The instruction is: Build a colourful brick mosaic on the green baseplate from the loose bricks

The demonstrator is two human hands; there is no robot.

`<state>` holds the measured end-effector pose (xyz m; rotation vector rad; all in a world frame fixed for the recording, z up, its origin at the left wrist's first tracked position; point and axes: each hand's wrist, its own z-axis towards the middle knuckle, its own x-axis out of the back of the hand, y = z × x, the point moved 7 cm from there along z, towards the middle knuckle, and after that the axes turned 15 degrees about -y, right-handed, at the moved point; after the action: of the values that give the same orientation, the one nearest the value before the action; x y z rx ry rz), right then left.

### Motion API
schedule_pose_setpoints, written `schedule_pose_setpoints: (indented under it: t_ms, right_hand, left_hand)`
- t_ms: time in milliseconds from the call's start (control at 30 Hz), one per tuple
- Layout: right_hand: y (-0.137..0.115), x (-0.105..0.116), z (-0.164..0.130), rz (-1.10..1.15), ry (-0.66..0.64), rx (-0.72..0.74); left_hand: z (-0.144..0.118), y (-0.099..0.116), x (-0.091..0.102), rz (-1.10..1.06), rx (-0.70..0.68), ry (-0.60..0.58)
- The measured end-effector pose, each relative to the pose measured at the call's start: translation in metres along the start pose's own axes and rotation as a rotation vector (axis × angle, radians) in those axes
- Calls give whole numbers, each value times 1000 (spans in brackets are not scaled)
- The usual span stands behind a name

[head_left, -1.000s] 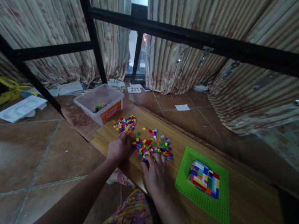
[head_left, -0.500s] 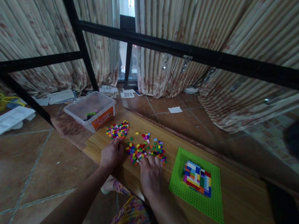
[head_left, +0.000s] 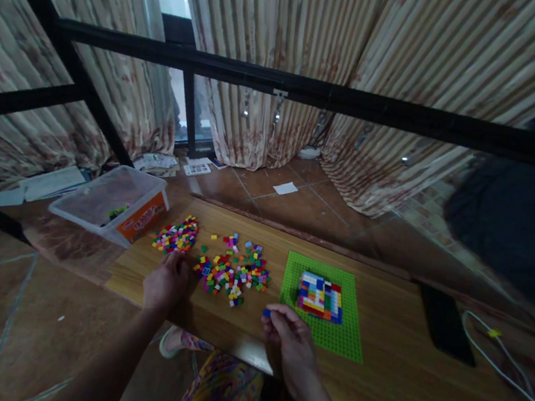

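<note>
My right hand (head_left: 291, 341) pinches a small blue brick (head_left: 266, 312) at its fingertips, just left of the green baseplate (head_left: 338, 333). A patch of coloured bricks (head_left: 320, 296) is built on that plate. My left hand (head_left: 166, 280) rests with curled fingers on the wooden board (head_left: 397, 371), touching the left edge of a loose pile of small coloured bricks (head_left: 231, 272). A second, tighter pile of bricks (head_left: 175, 238) lies just beyond the left hand.
A clear plastic tub (head_left: 112, 203) with an orange label sits on the floor to the left of the board. A black phone (head_left: 444, 323) and a white cable (head_left: 503, 363) lie at the right. A black metal frame (head_left: 312, 93) and curtains stand behind.
My right hand left the loose pile and moved right toward the green baseplate with a blue brick in its fingers. The view swung to the right; my left hand stayed by the pile.
</note>
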<state>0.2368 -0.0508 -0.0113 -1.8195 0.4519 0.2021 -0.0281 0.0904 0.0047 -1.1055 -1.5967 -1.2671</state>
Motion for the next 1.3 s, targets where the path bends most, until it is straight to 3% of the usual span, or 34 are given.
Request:
schedule_pose_setpoints:
  t_ms: [167,267,400,533,633,733,1000,1300]
  right_hand:
    - [-5,-1,-9,236,-85,-23]
    - [-9,2,-12,237,-111,-21]
    - [-27,28,-9,-9,23,83]
    - [-64,55,-4,-470,119,225]
    - [-90,64,2,-812,159,321]
    - [-103,67,11,-1017,194,391]
    - [-97,65,31,-1260,238,359]
    - [-98,67,36,-1295,323,346]
  left_hand:
    - [0,1,2,32,25,-9]
    - [0,2,3,44,15,-1]
    - [2,0,2,43,31,-11]
    - [3,-1,1,49,32,-1]
    - [3,-1,1,54,28,6]
    - [2,-2,1,56,28,13]
    - [3,0,2,54,29,-14]
    - [3,-1,1,46,31,-15]
